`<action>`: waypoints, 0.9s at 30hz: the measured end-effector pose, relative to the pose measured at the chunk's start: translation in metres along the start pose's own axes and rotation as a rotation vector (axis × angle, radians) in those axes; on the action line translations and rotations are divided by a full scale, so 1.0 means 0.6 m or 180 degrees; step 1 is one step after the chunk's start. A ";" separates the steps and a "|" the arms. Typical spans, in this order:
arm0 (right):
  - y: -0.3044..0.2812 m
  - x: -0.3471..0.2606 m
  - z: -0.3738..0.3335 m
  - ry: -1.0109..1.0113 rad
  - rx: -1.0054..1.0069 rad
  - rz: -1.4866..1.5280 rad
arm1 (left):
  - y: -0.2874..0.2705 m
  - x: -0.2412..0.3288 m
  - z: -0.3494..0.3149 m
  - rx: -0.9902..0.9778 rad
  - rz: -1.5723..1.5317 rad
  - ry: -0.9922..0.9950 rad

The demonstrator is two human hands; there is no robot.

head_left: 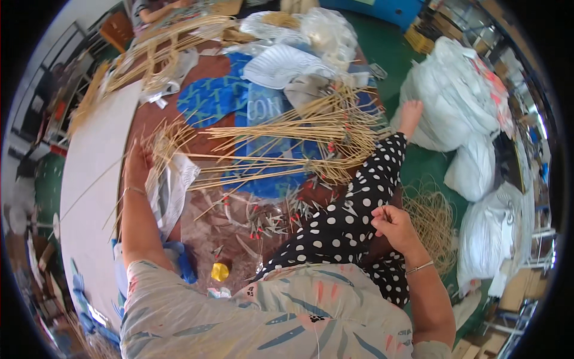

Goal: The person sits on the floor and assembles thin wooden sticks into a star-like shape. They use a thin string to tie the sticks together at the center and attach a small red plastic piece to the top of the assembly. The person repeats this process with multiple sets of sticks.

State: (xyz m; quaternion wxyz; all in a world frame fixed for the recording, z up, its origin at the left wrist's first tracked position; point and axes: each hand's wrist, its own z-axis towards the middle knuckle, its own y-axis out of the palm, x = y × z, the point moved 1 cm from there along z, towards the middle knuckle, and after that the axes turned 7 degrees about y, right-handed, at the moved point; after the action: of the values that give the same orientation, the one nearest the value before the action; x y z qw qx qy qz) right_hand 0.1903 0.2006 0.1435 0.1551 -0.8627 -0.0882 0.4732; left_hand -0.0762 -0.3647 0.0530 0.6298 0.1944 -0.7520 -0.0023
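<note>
My left hand (pixel 139 166) reaches out at the left edge of the brown work surface, its fingers closed among the ends of a tangled bunch of cane strands (pixel 170 140). Thin strands run from beside it down to the left. My right hand (pixel 394 227) is raised over my right side, fingers curled together; whatever they pinch, if anything, is too small to make out. Between my hands lie bent canes (pixel 287 131), looped at the right and loose-ended at the left. Several small metal clips with red tips (pixel 263 224) are scattered below them.
Blue patterned cloth (pixel 209 90) lies under the canes. A yellow object (pixel 220 272) sits near my lap. On the right floor are a coil of thin strands (pixel 433 221) and large white sacks (pixel 445 96). A pale board (pixel 89 173) stretches along the left. Another person's arm (pixel 158 13) shows far left.
</note>
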 end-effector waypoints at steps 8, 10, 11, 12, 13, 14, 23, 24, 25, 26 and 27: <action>0.026 0.054 -0.013 0.0407 0.0123 0.0199 | -0.106 -0.113 0.022 0.0641 0.1475 -0.0746; 0.037 0.067 -0.008 0.0457 0.0075 0.0153 | -0.069 -0.083 0.003 0.0746 0.3154 -0.1136; 0.041 0.072 -0.004 0.0408 0.0075 0.0058 | -0.062 -0.073 -0.012 0.0777 0.4114 -0.0704; 0.043 0.073 -0.001 0.0310 0.0118 -0.0051 | -0.053 -0.067 -0.021 0.0780 0.5055 -0.0220; 0.044 0.074 0.001 0.0214 0.0159 -0.0159 | -0.039 -0.060 -0.031 0.0765 0.5976 0.0313; 0.045 0.074 0.002 0.0117 0.0198 -0.0265 | -0.011 -0.048 -0.042 0.0718 0.5894 0.0481; 0.057 0.069 0.003 -0.0082 0.0325 -0.0805 | 0.408 -0.167 -0.170 -0.1896 0.3363 0.3670; 0.057 0.071 0.003 -0.0109 0.0334 -0.0767 | 0.457 -0.173 -0.193 -0.2291 0.3360 0.3800; 0.056 0.076 0.002 -0.0132 0.0349 -0.0725 | 0.500 -0.180 -0.210 -0.2508 0.3476 0.3547; 0.056 0.082 0.002 -0.0161 0.0358 -0.0678 | 0.531 -0.187 -0.216 -0.2521 0.3579 0.3574; 0.055 0.087 0.002 -0.0167 0.0339 -0.0646 | 0.558 -0.198 -0.217 -0.2527 0.3682 0.3597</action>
State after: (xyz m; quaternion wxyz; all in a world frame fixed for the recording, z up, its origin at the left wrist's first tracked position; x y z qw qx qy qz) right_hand 0.2172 0.1852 0.0901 0.2455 -0.8272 -0.1539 0.4814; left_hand -0.0338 0.0114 0.0504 0.8292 -0.4742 -0.2544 0.1513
